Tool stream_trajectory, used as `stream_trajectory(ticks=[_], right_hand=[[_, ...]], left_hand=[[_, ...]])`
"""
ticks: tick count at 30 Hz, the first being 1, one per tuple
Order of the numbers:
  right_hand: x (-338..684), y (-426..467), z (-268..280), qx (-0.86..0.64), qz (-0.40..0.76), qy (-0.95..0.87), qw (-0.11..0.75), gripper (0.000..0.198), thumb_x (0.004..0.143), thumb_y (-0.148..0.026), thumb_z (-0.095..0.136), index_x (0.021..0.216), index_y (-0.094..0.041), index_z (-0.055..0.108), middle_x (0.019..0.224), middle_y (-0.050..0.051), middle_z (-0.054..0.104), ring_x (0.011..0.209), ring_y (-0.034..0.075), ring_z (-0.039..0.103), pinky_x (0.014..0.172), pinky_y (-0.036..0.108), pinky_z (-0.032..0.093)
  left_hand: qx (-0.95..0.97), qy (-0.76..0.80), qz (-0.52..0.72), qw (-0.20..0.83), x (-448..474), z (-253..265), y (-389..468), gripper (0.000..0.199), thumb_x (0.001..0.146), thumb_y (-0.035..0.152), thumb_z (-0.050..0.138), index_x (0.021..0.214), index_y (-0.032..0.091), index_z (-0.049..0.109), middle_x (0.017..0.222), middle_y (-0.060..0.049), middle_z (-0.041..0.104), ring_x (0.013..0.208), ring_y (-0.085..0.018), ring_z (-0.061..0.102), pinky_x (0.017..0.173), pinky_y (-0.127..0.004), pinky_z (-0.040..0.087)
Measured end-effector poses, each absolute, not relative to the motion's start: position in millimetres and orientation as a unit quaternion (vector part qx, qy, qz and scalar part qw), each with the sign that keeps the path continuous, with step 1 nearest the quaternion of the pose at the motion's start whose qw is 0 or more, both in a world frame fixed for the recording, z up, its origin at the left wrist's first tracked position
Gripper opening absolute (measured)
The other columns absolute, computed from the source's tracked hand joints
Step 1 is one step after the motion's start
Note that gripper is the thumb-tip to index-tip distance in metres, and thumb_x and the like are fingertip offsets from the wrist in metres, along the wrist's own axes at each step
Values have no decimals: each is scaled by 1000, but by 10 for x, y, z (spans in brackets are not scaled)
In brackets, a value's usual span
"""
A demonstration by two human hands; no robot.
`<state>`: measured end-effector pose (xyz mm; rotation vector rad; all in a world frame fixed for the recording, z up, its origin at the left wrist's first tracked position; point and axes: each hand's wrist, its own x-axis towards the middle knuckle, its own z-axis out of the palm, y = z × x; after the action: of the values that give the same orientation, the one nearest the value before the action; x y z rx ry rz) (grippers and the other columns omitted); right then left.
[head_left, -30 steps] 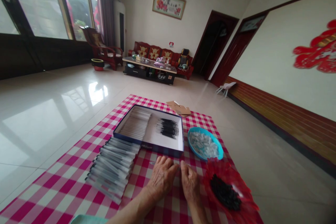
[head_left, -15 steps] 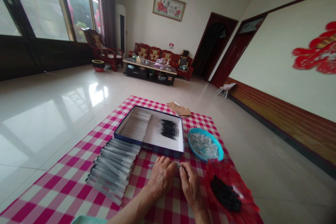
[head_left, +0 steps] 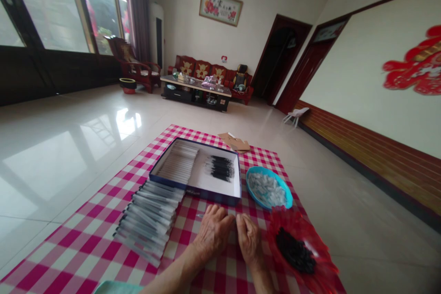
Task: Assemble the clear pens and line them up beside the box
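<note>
My left hand [head_left: 214,229] is closed around a pen, whose thin pale tip [head_left: 200,215] pokes out at its left side. Close beside it on the right, my right hand [head_left: 248,235] is closed in a pinch; what it holds, if anything, is hidden by the fingers. To the left lies a fanned heap of clear pen barrels [head_left: 149,218] with dark ends. Beyond the hands stands a shallow box [head_left: 213,196], with a row of clear tubes [head_left: 178,164] on its left and a bundle of dark refills [head_left: 222,168] on its right.
A blue bowl [head_left: 288,199] holds small translucent pieces. Nearer, a red bowl [head_left: 322,250] contains small black parts. Brown cardboard [head_left: 234,142] lies at the far side of the checked tablecloth [head_left: 113,202]. A pale green edge [head_left: 115,288] shows at the bottom.
My right hand has drawn slightly apart from my left. Less of the pen tip shows at the left, and the grey piece seen between the hands is out of sight.
</note>
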<state>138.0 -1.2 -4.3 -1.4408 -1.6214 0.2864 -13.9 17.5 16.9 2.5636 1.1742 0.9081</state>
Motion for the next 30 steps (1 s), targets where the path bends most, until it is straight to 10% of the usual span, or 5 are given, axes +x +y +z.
stream_trajectory(ticks=[30], right_hand=[[1382, -47, 54, -552, 132, -670, 478, 23, 94, -33, 40, 86, -20, 57, 81, 5, 62, 75, 18, 59, 69, 28, 48]], left_hand=[[854, 402, 320, 82, -152, 171, 195, 19, 88, 15, 43, 88, 21, 61, 81, -5, 57, 76, -21, 45, 71, -33, 32]])
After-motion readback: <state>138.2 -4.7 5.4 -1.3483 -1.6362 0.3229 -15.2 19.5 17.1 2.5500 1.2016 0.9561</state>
